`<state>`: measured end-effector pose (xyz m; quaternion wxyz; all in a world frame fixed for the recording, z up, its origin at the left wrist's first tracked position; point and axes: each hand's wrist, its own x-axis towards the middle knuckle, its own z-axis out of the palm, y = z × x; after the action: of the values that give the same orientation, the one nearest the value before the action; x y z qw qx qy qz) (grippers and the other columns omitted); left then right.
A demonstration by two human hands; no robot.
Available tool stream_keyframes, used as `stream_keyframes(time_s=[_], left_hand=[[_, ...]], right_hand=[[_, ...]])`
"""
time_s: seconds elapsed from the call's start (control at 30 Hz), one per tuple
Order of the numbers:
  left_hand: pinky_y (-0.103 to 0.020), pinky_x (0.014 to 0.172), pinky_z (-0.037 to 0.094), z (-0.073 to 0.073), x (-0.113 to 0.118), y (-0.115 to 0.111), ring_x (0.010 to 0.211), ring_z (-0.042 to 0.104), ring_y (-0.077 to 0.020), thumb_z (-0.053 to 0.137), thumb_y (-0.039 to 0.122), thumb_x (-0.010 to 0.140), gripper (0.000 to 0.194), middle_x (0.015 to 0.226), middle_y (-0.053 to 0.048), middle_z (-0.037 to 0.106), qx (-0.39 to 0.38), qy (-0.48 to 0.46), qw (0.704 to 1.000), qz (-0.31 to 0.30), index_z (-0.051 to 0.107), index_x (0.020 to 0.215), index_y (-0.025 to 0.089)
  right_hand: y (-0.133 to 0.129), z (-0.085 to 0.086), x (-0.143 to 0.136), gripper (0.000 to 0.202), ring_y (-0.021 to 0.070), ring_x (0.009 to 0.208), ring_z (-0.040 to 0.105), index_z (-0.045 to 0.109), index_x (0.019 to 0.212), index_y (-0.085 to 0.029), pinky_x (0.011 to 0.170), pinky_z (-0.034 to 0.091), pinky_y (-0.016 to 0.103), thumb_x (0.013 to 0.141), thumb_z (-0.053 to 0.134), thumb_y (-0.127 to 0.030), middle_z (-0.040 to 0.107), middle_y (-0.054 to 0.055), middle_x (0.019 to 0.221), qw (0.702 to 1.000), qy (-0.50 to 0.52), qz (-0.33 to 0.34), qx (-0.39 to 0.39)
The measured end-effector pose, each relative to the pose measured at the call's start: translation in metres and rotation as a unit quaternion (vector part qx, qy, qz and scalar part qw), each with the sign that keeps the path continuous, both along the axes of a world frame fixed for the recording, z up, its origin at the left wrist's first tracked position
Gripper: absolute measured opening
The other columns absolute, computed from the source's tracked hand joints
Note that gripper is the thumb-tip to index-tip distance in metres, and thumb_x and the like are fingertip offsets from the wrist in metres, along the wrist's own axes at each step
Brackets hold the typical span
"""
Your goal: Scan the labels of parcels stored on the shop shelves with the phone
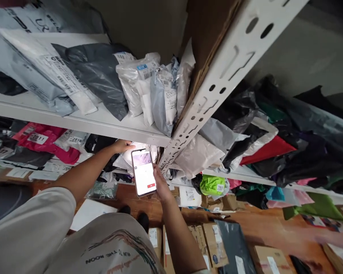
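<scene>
In my right hand is a smartphone, held upright with its lit screen facing me. A camera picture fills the top of the screen, and a small red button shows near the bottom. Behind the phone, my left hand has its fingers closed on the edge of a white plastic parcel on the lower shelf. The phone hides much of that parcel. Left of this hand lie a pink parcel and a pale parcel with a number label.
A white perforated post rises right of the phone. Grey and white mailing bags stand on the upper shelf above my hands. Dark bags and a lime-green parcel fill shelves at right. Cardboard boxes lie on the wooden floor.
</scene>
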<state>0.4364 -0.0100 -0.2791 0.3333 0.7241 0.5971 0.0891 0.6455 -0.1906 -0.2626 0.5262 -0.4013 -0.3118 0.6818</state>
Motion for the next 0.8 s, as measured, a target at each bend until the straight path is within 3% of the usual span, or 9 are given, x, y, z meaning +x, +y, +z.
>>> stream_keyframes(time_s=[0.13, 0.27, 0.57, 0.8], left_hand=[[-0.027, 0.071, 0.047, 0.003, 0.002, -0.003, 0.084, 0.066, -0.0258, 0.054, 0.061, 0.071, 0.044, 0.08, -0.001, 0.073, -0.026, 0.023, 0.999, 0.029, 0.072, 0.073, 0.021], [-0.029, 0.081, 0.049, 0.007, 0.005, -0.005, 0.092, 0.066, -0.0278, 0.055, 0.06, 0.073, 0.047, 0.092, -0.005, 0.075, -0.048, 0.045, 0.997, 0.048, 0.076, 0.085, 0.02], [-0.029, 0.083, 0.05, 0.015, 0.011, -0.01, 0.096, 0.067, -0.0276, 0.052, 0.06, 0.078, 0.054, 0.107, -0.004, 0.074, -0.074, 0.084, 0.992, 0.059, 0.074, 0.107, 0.02], [-0.029, 0.087, 0.05, 0.01, 0.009, -0.006, 0.106, 0.065, -0.0283, 0.055, 0.061, 0.077, 0.053, 0.111, -0.004, 0.074, -0.066, 0.089, 0.992, 0.062, 0.074, 0.107, 0.022]], right_hand=[[0.004, -0.005, 0.009, 0.056, 0.0223, 0.089, 0.071, 0.06, 0.11, -0.03, 0.074, 0.056, 0.033, 0.069, 0.07, -0.067, 0.074, 0.001, 0.105, 0.999, 0.027, 0.04, 0.002], [0.005, -0.009, 0.017, 0.048, 0.0176, 0.084, 0.069, 0.063, 0.108, -0.032, 0.07, 0.053, 0.027, 0.072, 0.073, -0.061, 0.074, -0.003, 0.103, 0.998, 0.038, 0.049, 0.008], [0.007, -0.012, 0.023, 0.049, 0.0193, 0.082, 0.069, 0.062, 0.108, -0.03, 0.07, 0.053, 0.029, 0.072, 0.072, -0.061, 0.074, -0.001, 0.102, 0.997, 0.05, 0.062, 0.009], [0.007, -0.011, 0.026, 0.049, 0.022, 0.084, 0.07, 0.061, 0.106, -0.029, 0.072, 0.054, 0.034, 0.072, 0.071, -0.062, 0.074, 0.0, 0.102, 0.996, 0.049, 0.073, 0.012]])
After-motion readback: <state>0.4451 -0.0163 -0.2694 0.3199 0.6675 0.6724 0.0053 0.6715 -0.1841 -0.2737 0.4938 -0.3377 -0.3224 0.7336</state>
